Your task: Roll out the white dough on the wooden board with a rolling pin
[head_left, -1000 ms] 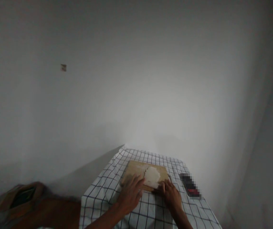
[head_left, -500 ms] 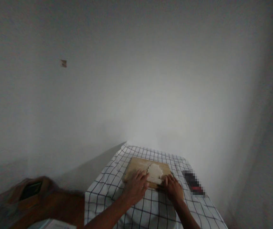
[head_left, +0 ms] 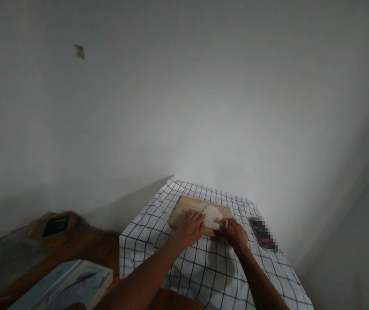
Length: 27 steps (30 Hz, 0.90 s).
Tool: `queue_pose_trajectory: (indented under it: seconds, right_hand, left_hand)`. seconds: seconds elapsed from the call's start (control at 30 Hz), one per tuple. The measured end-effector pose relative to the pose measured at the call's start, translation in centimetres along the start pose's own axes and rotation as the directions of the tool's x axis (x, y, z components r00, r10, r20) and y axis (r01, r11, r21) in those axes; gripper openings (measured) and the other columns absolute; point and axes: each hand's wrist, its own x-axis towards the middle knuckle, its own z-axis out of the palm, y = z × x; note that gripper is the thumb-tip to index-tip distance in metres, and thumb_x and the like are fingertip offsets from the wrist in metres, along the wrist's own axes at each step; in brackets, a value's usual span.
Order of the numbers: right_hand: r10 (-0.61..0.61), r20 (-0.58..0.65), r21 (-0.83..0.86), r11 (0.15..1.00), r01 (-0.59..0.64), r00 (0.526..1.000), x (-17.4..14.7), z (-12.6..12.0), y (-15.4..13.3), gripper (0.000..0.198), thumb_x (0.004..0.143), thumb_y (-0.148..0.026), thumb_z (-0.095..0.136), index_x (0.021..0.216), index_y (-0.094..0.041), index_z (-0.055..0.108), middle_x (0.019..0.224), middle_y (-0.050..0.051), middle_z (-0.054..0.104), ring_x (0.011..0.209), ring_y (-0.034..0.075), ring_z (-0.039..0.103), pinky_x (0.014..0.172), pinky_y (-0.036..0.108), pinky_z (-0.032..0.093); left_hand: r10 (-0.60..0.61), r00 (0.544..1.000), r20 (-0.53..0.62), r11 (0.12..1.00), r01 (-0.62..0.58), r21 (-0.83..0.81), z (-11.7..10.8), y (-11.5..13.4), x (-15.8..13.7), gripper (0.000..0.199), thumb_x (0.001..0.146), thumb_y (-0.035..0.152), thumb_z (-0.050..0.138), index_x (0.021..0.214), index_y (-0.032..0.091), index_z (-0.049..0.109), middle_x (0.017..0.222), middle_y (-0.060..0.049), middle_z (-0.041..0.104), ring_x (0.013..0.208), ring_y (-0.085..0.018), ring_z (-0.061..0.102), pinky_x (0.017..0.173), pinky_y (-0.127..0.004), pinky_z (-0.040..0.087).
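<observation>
From where I stand, the left hand comes first, low at centre of the frame, palm down and fingers loosely outstretched over the front of the wooden board, whose long side runs across the tabletop. The pale, flat dough lies between the hands, up and right of the left. The right hand, fingers curled, meets its near-right edge; what it grips, I can't make out.

The head camera is looking forward and down over the worktop (the pale wall is filling most of its view).
</observation>
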Motion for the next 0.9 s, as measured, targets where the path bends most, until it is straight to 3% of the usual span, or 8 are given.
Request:
queue_pose_trajectory:
  seconds: [0.23,0.4,0.73,0.9]
  right_hand:
    - [0.023,0.044,0.013,1.0,-0.024,0.999,1.0,0.1,0.1,0.04,0.109,-0.048,0.053,0.136,-0.03,0.076,0.142,0.012,0.073,0.125,0.03,0.074,0.1,0.04,0.057]
    - [0.114,0.07,0.082,0.989,-0.12,0.991,2.1,0.2,0.4,0.055,0.117,-0.041,0.024,0.133,-0.026,0.074,0.145,0.01,0.073,0.125,0.027,0.074,0.102,0.04,0.057]
    - [0.173,0.096,0.129,0.974,-0.185,0.98,4.2,1.2,1.2,0.062,0.116,-0.044,0.02,0.142,-0.02,0.071,0.14,0.015,0.075,0.129,0.03,0.072,0.107,0.046,0.055]
    - [0.117,0.015,0.108,0.987,-0.118,0.993,5.2,1.4,1.3,0.059,0.115,-0.039,0.024,0.136,-0.018,0.075,0.149,0.014,0.07,0.144,0.028,0.06,0.117,0.044,0.05]
  left_hand:
    - [-0.003,0.999,0.049,1.0,0.002,0.008,-0.6,0.1,1.4,0.038,0.109,0.028,0.05,0.138,0.028,0.074,0.14,-0.009,0.077,0.139,-0.032,0.064,0.128,-0.059,0.045]
    - [-0.033,0.996,0.08,0.999,0.032,0.023,0.2,-0.5,2.7,0.038,0.11,0.027,0.049,0.14,0.024,0.072,0.145,-0.01,0.074,0.141,-0.03,0.062,0.13,-0.055,0.042]
    - [-0.082,0.984,0.157,0.991,0.065,0.115,0.4,-0.4,4.9,0.04,0.113,0.03,0.043,0.133,0.02,0.075,0.137,-0.011,0.078,0.135,-0.03,0.063,0.126,-0.054,0.042]
    - [-0.112,0.978,0.177,0.99,0.094,0.108,0.1,-0.6,6.3,0.039,0.113,0.032,0.045,0.136,0.023,0.075,0.143,-0.009,0.076,0.139,-0.028,0.061,0.128,-0.052,0.039]
